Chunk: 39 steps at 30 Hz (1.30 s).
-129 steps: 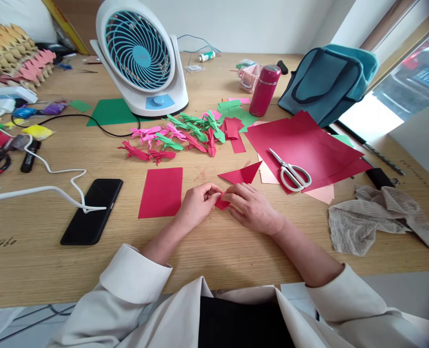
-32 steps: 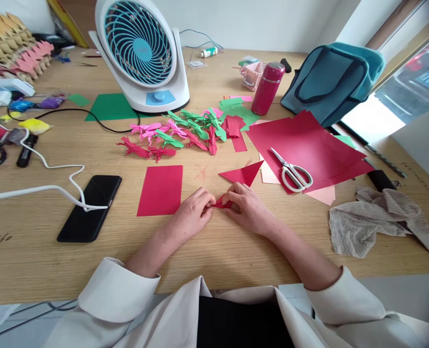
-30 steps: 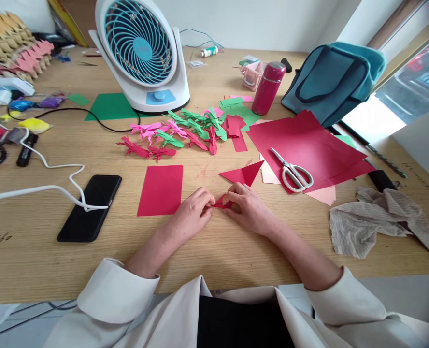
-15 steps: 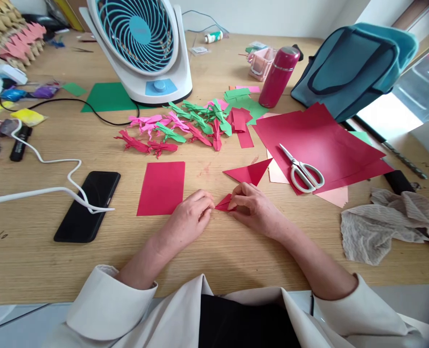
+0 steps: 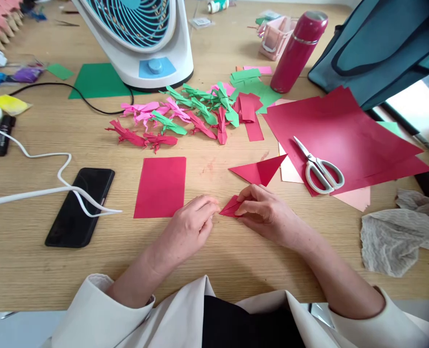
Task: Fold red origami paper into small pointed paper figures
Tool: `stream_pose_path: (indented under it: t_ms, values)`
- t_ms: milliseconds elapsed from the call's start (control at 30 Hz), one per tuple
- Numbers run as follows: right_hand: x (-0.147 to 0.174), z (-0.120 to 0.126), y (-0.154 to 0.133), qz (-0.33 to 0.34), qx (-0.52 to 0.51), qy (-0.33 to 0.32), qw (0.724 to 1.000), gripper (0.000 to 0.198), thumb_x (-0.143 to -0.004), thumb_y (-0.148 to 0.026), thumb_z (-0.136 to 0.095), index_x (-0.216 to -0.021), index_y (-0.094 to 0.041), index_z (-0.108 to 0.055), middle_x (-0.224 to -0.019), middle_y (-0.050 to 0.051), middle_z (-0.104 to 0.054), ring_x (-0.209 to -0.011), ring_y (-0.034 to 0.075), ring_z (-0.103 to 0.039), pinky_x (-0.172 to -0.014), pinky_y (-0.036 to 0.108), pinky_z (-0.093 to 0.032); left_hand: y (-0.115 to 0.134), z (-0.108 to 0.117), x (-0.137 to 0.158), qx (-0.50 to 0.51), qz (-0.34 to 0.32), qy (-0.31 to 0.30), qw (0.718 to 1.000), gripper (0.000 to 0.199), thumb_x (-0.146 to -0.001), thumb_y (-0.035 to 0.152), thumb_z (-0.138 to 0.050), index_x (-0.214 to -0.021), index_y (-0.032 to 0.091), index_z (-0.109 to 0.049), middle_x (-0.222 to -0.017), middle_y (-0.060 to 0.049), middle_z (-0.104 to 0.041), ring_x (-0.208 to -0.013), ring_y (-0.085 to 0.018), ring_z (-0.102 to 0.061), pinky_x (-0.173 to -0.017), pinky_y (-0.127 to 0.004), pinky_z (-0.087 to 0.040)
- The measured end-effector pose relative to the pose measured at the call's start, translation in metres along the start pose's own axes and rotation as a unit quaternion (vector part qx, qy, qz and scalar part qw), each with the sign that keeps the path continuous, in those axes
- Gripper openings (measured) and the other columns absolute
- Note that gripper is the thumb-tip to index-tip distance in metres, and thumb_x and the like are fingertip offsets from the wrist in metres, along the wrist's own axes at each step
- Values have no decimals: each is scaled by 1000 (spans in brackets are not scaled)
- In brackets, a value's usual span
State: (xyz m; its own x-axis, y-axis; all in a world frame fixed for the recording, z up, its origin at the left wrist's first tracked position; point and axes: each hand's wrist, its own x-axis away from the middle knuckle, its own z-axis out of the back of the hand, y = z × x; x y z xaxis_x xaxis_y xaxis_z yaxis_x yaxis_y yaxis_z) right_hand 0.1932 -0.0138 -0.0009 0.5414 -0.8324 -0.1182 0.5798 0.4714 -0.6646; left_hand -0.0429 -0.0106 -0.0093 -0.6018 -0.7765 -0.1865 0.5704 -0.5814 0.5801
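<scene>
A small piece of folded red paper (image 5: 230, 208) lies on the table between my hands, with a pointed end toward the left. My right hand (image 5: 267, 210) pinches its right side between thumb and fingers. At the left tip, the closed fingertips of my left hand (image 5: 196, 220) touch or nearly touch the point. Just beyond my right hand rests a larger folded red paper triangle (image 5: 260, 170). Flat beside my left hand is a red paper rectangle (image 5: 160, 187).
Folded green, pink and red paper figures (image 5: 200, 113) lie ahead, before a fan (image 5: 156, 67). Scissors (image 5: 319, 166) rest on red sheets (image 5: 345, 125) at right, near a red flask (image 5: 297, 53) and a cloth (image 5: 399, 237). A phone (image 5: 80, 208) and white cable (image 5: 26, 194) are left.
The camera view has shifted closer and lower. My hands keep nearly the same hold at the small folded red paper; the other things on the table stay put.
</scene>
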Motion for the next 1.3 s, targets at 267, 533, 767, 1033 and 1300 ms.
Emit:
stream_pose_path:
  t_ms: [267, 533, 767, 1033, 1300]
  values:
    - [-3, -2, -1, -17, 10, 7, 1000, 9, -88, -14, -59, -84, -22, -63, -101, 8, -59, -93, 22, -57, -84, 38, -49, 1, -1, -3, 31, 5, -5, 999, 23, -91, 6, -46, -99, 20, -62, -107, -6, -63, -104, -18, -59, -92, -32, -50]
    - [-7, -6, -4, -32, 34, 26, 999, 11, -85, -12, -59, -78, -21, -59, -94, 7, -59, -87, 21, -56, -79, 37, -47, 6, -10, -9, 60, 58, 15, 996, 10, -90, 12, -53, -85, 20, -57, -98, -4, -56, -94, -17, -57, -85, -32, -48]
    - [-8, -9, -5, -35, 40, 44, 998, 14, -85, -11, -58, -75, -20, -55, -89, 6, -57, -81, 19, -54, -76, 35, -46, 6, -12, -9, 53, 56, 11, 997, 10, -92, 14, -51, -85, 19, -57, -98, -5, -54, -93, -18, -55, -87, -34, -47]
    - [-10, -13, -5, -41, 48, 59, 996, 16, -84, -10, -57, -74, -20, -52, -85, 6, -55, -79, 19, -52, -74, 34, -45, 7, -15, -10, 46, 58, 15, 997, 12, -91, 10, -50, -84, 18, -57, -97, -6, -54, -93, -18, -54, -86, -34, -47]
    - [-11, -13, -6, -50, 52, 58, 996, 16, -83, -9, -58, -73, -20, -52, -86, 5, -55, -79, 19, -52, -74, 33, -45, 8, -19, -12, 32, 67, 42, 996, 12, -86, 9, -54, -79, 18, -53, -94, -5, -55, -90, -18, -55, -81, -33, -48]
